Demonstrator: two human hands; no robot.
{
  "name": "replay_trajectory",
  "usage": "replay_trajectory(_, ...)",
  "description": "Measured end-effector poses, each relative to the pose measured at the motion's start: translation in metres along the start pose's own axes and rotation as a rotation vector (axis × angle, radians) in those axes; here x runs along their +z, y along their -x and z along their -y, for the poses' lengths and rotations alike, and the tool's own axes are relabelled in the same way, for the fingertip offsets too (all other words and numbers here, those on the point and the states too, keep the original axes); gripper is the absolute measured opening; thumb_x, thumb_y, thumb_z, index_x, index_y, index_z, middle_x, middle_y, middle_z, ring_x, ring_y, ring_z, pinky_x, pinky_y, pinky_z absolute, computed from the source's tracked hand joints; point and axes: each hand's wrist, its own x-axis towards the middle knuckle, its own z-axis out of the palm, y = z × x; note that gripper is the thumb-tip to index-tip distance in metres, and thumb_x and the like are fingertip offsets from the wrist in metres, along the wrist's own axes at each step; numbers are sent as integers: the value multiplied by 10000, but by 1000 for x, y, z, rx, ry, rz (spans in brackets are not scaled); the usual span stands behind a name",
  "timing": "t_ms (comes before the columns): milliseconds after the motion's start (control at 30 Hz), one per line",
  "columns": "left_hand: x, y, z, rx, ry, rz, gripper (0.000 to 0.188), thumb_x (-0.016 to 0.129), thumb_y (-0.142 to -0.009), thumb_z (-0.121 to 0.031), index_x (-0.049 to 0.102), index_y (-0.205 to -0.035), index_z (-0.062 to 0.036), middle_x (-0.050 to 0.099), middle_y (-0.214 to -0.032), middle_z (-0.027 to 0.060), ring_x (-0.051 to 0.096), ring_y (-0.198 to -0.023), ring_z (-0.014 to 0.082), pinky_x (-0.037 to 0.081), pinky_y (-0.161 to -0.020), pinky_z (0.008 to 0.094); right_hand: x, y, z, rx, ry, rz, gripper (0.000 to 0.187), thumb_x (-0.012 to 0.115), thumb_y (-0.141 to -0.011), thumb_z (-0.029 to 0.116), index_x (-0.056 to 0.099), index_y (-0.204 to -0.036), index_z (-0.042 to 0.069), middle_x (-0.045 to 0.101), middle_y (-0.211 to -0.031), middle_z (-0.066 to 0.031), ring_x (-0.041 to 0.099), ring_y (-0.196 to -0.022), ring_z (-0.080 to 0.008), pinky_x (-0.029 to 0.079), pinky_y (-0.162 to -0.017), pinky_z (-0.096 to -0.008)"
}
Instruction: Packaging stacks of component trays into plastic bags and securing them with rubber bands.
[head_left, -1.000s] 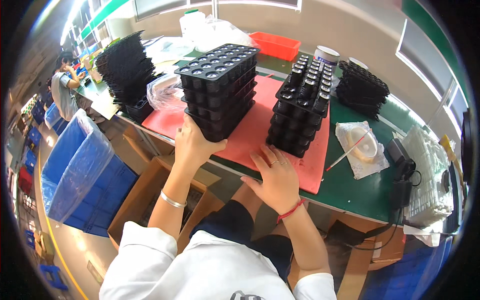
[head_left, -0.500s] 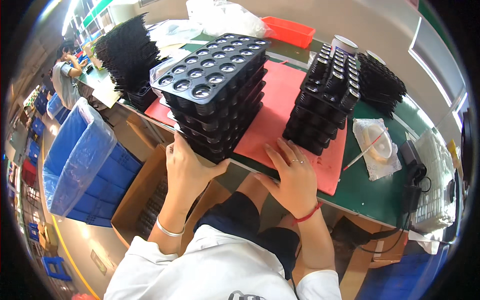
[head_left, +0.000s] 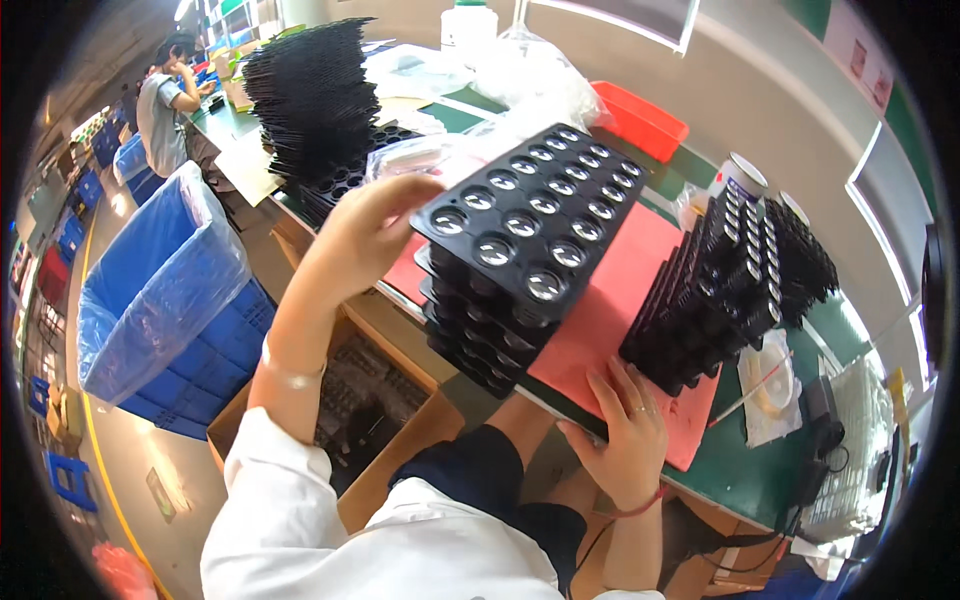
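Note:
A stack of black plastic trays (head_left: 480, 340) stands near the table's front edge, with round clear-topped parts set in rows in the top tray (head_left: 525, 222). My left hand (head_left: 375, 225) is raised beside the top tray's left corner, thumb apart and fingers curved; the fingertips are partly hidden, and whether they touch the tray is unclear. Flat on the red mat (head_left: 600, 335) lies my right hand (head_left: 628, 440), fingers spread and holding nothing. Just beyond it is a second black tray stack (head_left: 680, 320) holding upright dark cylindrical parts with shiny tops.
Tall nested black trays (head_left: 310, 100) rise at the back left. A red bin (head_left: 640, 122) and a white tub (head_left: 738, 178) stand behind. A white dish (head_left: 768, 385) sits at right. Left of the table are a blue lined bin (head_left: 170, 300) and an open carton (head_left: 400, 440); a person (head_left: 165, 115) sits farther off.
My left hand has risen from the stack's lower near corner to the top tray's left side. My right hand stays spread on the mat. The whole view has shifted.

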Motion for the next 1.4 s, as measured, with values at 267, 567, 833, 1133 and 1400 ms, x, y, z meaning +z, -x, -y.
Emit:
replay_trajectory(267,42,-93,124,-23,-718,350,229,545,-796,-184,706,-817,-23,684,-899,211,667,-877,356,533,-768,425,1,-4,5,-26,27,35,629,780,-663,279,596,-1224,62,554,-1296,-185,530,-1167,-399,447,-961,-453)
replay_trajectory(567,46,-81,127,-66,-787,308,411,630,-819,-345,601,-1033,5,664,-969,232,662,-879,392,534,-776,454,2,-8,7,-27,54,42,552,760,-708,333,613,-1176,80,568,-1260,-169,546,-1137,-394,464,-942,-464)
replay_trajectory(833,15,-47,105,49,-732,377,359,701,-763,-363,642,-949,-61,661,-927,166,659,-872,349,530,-762,428,2,-5,7,-3,57,64,614,793,-650,248,597,-1196,47,553,-1288,-188,522,-1180,-403,446,-972,-465)
replay_trajectory(1133,16,-20,102,35,-640,322,778,713,-761,-377,397,-1351,21,469,-1296,311,507,-1154,482,407,-994,498,4,-4,7,-1,91,88,595,765,-692,316,599,-1209,74,558,-1276,-170,529,-1154,-422,462,-940,-479)
replay_trajectory(1400,17,-34,92,159,-808,-47,781,654,-817,-446,348,-1402,-30,403,-1402,230,369,-1289,469,323,-981,638,5,-1,6,17,102,143,627,767,-695,320,573,-1225,47,556,-1238,-201,524,-1134,-448,456,-910,-494)
